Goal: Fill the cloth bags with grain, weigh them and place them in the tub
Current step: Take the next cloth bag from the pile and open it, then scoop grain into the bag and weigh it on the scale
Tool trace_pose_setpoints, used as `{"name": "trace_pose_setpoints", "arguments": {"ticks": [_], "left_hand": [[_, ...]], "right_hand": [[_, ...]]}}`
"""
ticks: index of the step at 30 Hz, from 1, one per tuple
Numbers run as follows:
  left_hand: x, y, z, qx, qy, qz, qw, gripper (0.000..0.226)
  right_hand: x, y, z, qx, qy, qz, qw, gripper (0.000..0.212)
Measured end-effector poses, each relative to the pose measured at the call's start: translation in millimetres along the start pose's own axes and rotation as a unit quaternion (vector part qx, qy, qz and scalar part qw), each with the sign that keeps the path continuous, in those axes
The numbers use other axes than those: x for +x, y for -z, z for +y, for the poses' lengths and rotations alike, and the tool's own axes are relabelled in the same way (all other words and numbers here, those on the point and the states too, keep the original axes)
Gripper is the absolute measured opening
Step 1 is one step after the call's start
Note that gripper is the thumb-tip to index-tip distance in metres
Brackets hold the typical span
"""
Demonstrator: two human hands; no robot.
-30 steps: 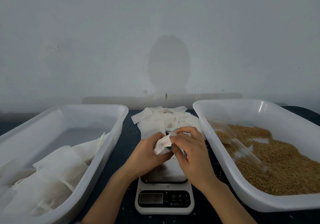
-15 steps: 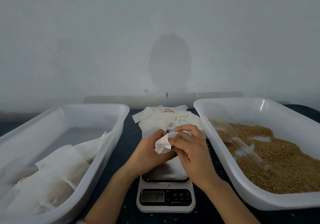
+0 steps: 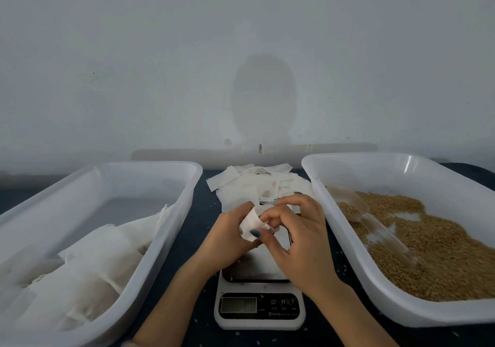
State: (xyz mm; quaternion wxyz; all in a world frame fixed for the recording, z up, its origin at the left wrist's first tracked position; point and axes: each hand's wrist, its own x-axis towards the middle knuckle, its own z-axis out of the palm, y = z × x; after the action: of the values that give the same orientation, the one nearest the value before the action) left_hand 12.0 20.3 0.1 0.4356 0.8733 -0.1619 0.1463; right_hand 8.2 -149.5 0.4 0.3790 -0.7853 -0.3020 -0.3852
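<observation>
A small white cloth bag (image 3: 251,225) is held between both hands above the steel platform of a digital scale (image 3: 258,309), which stands at the middle of the desk's near edge. The left hand (image 3: 229,236) comes in from the lower left with its fingers curled round the bag's left side. The right hand (image 3: 301,246) closes on it from the other side, fingertips bent inward and pinching the cloth at its upper right edge. A thumb with a dark-painted nail lies flat on the front of the bag. A ring shows on one finger of the right hand. The bag is crumpled and tilted, clear of the scale's platform; whether its mouth is open cannot be told.

Beyond the hands, toward the desk's (image 3: 204,214) far edge, lies a loose pile of flat empty bags (image 3: 255,185), set between two translucent plastic tubs. The left tub (image 3: 175,227) runs along the desk's left side and holds several filled bags (image 3: 88,262) heaped at its near end. The right tub (image 3: 348,255) runs along the right side and holds brown grain (image 3: 442,262), with a clear plastic scoop (image 3: 355,208) lying on the grain near the tub's left wall. Stray grains dot the dark desk around the scale. The scale's display is too dim to read.
</observation>
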Motion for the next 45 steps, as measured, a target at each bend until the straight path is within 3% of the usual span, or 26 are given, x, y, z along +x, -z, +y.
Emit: {"name": "trace_pose_setpoints", "arguments": {"ticks": [7, 11, 13, 17, 19, 22, 25, 27, 33, 40, 42, 45], "left_hand": [[0.9, -1.8, -1.3, 0.012, 0.001, 0.008, 1.0, 0.024], [0.9, -0.7, 0.2, 0.013, -0.008, 0.027, 1.0, 0.039], [-0.8, -0.1, 1.4, 0.016, -0.005, 0.041, 0.999, 0.052], [-1.0, -0.5, -3.3, 0.033, 0.028, 0.052, 0.998, 0.039], [-0.4, -0.4, -4.5, 0.045, 0.032, 0.053, 0.997, 0.035], [-0.2, 0.1, -4.5, 0.044, 0.038, 0.055, 0.997, 0.032], [0.2, 0.7, -4.3, 0.045, 0.038, 0.054, 0.997, 0.032], [0.6, 0.7, -5.9, 0.043, 0.039, 0.056, 0.997, 0.032], [0.7, -0.1, -9.6, 0.044, 0.039, 0.049, 0.997, 0.031], [0.6, 0.8, -9.9, 0.047, 0.033, 0.048, 0.997, 0.031], [0.8, 0.8, -9.7, 0.048, 0.035, 0.049, 0.997, 0.031], [0.8, 1.2, -8.8, 0.048, 0.03, 0.049, 0.997, 0.031]], "right_hand": [[3.4, 6.7, -12.4, -0.007, -0.003, 0.018, 1.0, 0.023], [15.3, 16.9, -36.0, 0.04, -0.015, 0.021, 0.999, 0.024], [29.1, 27.4, -43.7, -0.005, -0.006, -0.015, 1.0, 0.024], [75.9, 59.7, -14.2, -0.109, -0.059, -0.16, 0.979, 0.029], [101.7, 80.8, 24.1, -0.179, -0.149, -0.248, 0.94, 0.028], [120.3, 101.8, 78.8, -0.3, -0.303, -0.382, 0.82, 0.036], [106.1, 104.1, 106.2, -0.375, -0.341, -0.514, 0.692, 0.05], [93.0, 103.4, 115.8, -0.365, -0.363, -0.543, 0.664, 0.054], [75.4, 94.5, 124.5, -0.306, -0.406, -0.572, 0.643, 0.03], [69.6, 89.5, 142.1, -0.117, -0.549, -0.429, 0.708, 0.031], [66.9, 85.0, 154.0, -0.159, -0.556, -0.394, 0.714, 0.035], [66.1, 86.4, 169.4, -0.306, -0.53, -0.368, 0.7, 0.063]]}}
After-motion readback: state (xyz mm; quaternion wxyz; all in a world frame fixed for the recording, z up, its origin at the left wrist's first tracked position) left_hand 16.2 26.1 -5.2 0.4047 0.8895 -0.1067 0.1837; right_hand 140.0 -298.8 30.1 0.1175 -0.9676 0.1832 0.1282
